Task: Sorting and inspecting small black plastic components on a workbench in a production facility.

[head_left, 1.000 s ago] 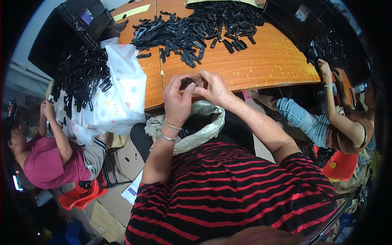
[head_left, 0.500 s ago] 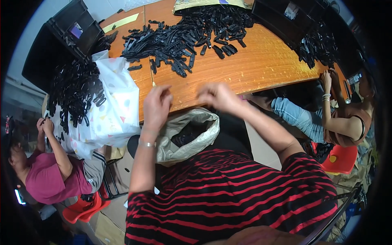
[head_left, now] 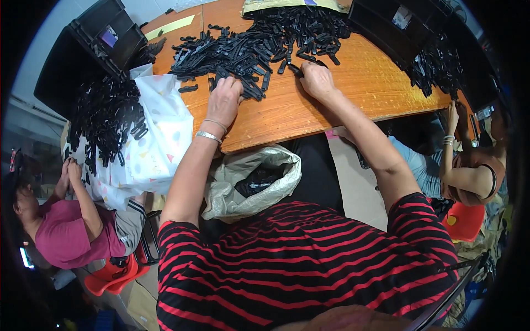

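- The left hand [head_left: 223,102] is bent down at the near edge of a wide heap of small, elongated black plastic pieces [head_left: 223,58]. Its fingertips are partly hidden, so I cannot tell whether they are clamped on anything.
- The right hand [head_left: 317,80] lies farther along the same edge, fingertips at one loose black plastic piece [head_left: 295,70]. They seem to touch it, but whether they grip it I cannot tell.
- The two hands are apart from each other, with bare wood between them.
- The heap lies across the far half of an orange-brown wood-grain desk [head_left: 367,74]; a few pieces lie loose along its near side.
- Nearer the body, below the desk edge, a pale woven sack [head_left: 221,193] gapes upward with dark contents inside.
- To the left, more black pieces spread by a white plastic sheet with coloured shapes [head_left: 165,121].
- The step in hand looks like picking pieces from the heap's near edge, one hand at each spot.
- The next move would call for a firm fingertip pinch and a lift clear of neighbouring pieces, which overlap closely near the left hand.
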A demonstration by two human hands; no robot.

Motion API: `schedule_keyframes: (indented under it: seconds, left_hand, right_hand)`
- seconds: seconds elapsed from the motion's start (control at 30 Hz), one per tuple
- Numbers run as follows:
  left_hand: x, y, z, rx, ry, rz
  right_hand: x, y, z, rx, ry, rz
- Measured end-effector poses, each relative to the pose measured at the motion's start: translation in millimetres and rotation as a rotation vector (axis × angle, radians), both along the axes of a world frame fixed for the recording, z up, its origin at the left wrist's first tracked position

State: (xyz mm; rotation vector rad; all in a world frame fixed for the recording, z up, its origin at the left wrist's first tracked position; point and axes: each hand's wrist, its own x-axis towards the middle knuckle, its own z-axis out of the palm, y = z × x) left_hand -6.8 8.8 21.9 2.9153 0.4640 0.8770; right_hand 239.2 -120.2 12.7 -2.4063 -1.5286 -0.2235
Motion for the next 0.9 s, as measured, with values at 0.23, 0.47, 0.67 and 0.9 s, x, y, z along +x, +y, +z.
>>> schedule_keyframes:
  seconds: [0.23, 0.47, 0.67, 0.9]
  left_hand:
    - [-16.5, -5.1, 1.8, -0.040, 0.040, 0.047]
    - [-28.1, -57.4, 11.7, -1.618, -0.534, -0.030]
    - [-34.9, -76.2, 16.1, -1.440, -0.518, -0.061]
    - [-39.8, -90.9, 26.3, -1.337, -0.584, -0.076]
  right_hand:
    - [-32.0, -26.7, 14.9, 0.177, 0.310, 0.130]
    - [-118.4, -42.5, 37.7, 0.391, 0.667, 0.342]
    - [-137.2, -44.9, 41.1, 0.456, 0.632, 0.412]
    - [-141.8, -44.5, 42.1, 0.487, 0.606, 0.435]
